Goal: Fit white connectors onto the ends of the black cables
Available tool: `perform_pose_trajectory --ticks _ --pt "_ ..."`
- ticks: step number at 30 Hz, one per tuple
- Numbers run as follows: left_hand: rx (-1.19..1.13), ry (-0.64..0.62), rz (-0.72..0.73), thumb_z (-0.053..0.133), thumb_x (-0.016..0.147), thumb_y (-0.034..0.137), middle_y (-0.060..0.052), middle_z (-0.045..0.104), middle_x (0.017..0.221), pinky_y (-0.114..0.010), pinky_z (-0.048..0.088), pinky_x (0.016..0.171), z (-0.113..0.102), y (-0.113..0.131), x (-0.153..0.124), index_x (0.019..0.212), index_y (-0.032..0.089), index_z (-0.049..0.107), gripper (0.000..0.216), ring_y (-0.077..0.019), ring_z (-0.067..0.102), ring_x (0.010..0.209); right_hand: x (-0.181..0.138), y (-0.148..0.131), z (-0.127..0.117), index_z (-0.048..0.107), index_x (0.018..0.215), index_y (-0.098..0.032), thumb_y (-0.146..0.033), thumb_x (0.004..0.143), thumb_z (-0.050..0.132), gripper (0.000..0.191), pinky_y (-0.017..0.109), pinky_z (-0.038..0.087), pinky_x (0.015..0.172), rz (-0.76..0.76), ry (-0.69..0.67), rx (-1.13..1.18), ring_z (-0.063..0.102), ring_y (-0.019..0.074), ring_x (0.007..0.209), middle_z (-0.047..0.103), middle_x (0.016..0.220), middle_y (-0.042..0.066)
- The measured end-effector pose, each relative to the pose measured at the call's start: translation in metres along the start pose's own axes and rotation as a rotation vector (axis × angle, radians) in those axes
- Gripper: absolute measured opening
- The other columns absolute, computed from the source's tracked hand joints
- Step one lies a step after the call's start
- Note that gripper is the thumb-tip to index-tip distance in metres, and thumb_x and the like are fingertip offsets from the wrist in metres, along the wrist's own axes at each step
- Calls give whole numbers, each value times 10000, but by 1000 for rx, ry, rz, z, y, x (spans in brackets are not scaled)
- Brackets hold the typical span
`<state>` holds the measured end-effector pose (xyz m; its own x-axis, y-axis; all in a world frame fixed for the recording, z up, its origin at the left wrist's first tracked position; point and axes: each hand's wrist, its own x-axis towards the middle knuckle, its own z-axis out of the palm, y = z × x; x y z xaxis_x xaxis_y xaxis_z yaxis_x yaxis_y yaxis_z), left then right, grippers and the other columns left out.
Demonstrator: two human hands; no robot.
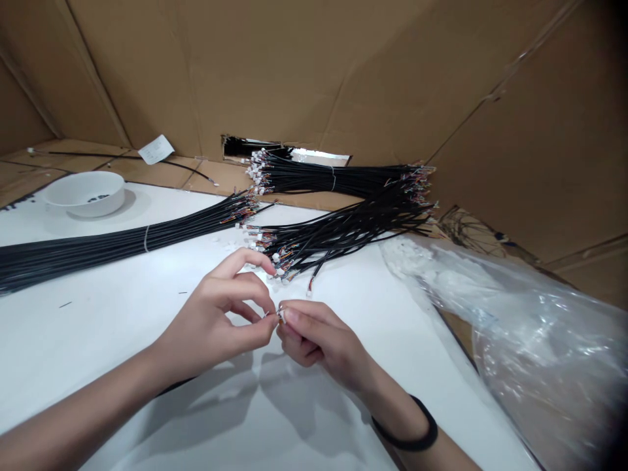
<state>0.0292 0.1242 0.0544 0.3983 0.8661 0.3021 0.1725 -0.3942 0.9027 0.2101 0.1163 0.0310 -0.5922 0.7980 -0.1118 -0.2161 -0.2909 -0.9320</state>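
My left hand (223, 314) and my right hand (314, 337) meet fingertip to fingertip above the white table (98, 327). Both pinch a small white connector (280, 314) between them. A black cable runs under my left wrist, mostly hidden. Just beyond my fingers lies a loose pile of black cables (338, 232) with white connectors and coloured wire ends. My right wrist wears a black band (409, 435).
A tied bundle of black cables (122, 242) stretches to the left. Another bundle (333, 178) lies at the back. A white bowl (84, 193) sits far left. A clear plastic bag (530, 327) lies on the right. Cardboard walls (343, 72) surround the table.
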Motion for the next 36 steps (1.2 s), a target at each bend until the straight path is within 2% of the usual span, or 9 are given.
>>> perform_pose_trajectory --ticks 7,14,21,23,29,36 --pt "-5 -39 -78 644 789 101 -106 560 1118 -167 560 576 -1 -1 1 657 165 667 148 -237 549 1102 -2 -1 -1 367 583 -197 -459 932 500 457 232 146 418 -57 44 -198 217 62 458 295 517 -75" --pt "-31 -40 -95 640 784 95 -109 555 1132 -166 540 552 -3 -1 1 664 160 659 138 -243 548 1103 -2 1 1 376 599 -200 -453 916 526 432 238 141 422 -50 31 -96 186 62 445 272 510 -88" --pt "-3 -60 -110 644 811 138 -93 554 1134 -162 549 612 -3 -3 2 681 162 667 134 -218 544 1110 -1 1 -3 373 597 -198 -462 950 478 454 236 149 419 -69 55 -278 211 69 454 301 513 -74" --pt "16 -57 -116 641 816 153 -83 548 1121 -161 555 635 -2 -2 2 694 164 674 127 -197 557 1076 -1 2 -4 374 591 -200 -477 941 489 461 235 145 416 -71 54 -257 203 68 450 293 511 -76" --pt "20 -5 -95 613 790 116 -59 532 1111 -141 548 600 0 -1 1 730 167 666 95 -145 593 949 0 1 -3 365 594 -202 -464 893 569 448 227 113 410 -42 23 2 160 55 435 255 506 -94" --pt "46 -22 -38 601 844 154 -53 523 1073 -132 541 595 0 -4 0 732 167 635 118 -131 568 930 -1 1 -4 363 588 -202 -470 921 539 462 224 120 401 -91 53 -57 168 61 441 239 516 -90"
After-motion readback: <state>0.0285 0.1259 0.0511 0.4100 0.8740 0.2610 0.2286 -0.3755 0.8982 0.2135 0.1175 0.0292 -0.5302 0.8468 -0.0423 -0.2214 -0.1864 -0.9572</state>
